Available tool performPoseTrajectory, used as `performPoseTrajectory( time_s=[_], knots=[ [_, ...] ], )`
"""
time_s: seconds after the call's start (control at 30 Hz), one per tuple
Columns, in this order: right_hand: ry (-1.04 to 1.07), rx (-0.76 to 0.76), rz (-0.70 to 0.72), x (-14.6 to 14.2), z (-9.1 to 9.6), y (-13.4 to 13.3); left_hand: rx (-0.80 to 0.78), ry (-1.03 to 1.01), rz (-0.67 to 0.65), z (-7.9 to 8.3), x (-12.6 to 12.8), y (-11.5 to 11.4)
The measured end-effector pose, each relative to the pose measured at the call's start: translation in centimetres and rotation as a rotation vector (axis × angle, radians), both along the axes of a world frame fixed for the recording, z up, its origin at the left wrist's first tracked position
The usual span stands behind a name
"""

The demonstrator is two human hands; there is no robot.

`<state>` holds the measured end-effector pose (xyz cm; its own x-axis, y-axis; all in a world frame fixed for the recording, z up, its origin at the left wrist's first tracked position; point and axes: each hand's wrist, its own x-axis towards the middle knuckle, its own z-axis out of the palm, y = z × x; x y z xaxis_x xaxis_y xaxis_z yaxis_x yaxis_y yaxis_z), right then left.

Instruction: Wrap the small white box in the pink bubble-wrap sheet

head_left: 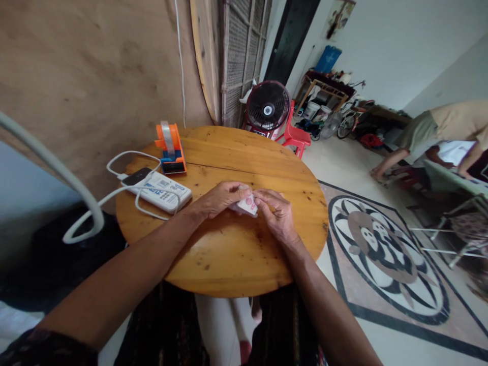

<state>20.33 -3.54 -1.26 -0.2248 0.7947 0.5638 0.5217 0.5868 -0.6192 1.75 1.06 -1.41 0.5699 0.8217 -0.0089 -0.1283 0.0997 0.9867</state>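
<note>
Over the middle of the round wooden table (229,254), both my hands meet at a small white packet with red print (247,204), which looks wrapped in clear film. My left hand (223,198) grips its upper left part between thumb and fingers. From the other side, my right hand (275,211) pinches its right edge with thumb and forefinger. The fingers hide part of the packet, and its contents cannot be made out.
An orange tape dispenser (179,147) stands at the table's back left. Nearer me lies a white power bank (165,192) with a looped white cable (110,195). Behind the table are a fan (268,109) and a red chair (297,134). Another person (442,127) bends over at the far right.
</note>
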Motion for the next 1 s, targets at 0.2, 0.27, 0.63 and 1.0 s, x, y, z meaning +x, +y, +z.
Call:
performPoseTrajectory(
  time_s=[0.2,0.27,0.63,1.0],
  knots=[
    [-0.119,0.093,-0.072,-0.1,-0.3,-0.4,-0.046,-0.045,-0.01,-0.1,0.1,0.1],
    [-0.145,0.107,-0.068,-0.2,-0.3,-0.5,-0.054,-0.058,-0.006,0.0,0.1,0.1],
    [-0.316,0.084,-0.076,-0.6,-0.6,-0.5,-0.04,-0.081,0.032,-0.6,-0.2,0.6],
    [0.01,-0.058,-0.069,0.1,-1.3,0.0,0.035,-0.123,0.129,0.1,-0.2,0.5]
  ],
)
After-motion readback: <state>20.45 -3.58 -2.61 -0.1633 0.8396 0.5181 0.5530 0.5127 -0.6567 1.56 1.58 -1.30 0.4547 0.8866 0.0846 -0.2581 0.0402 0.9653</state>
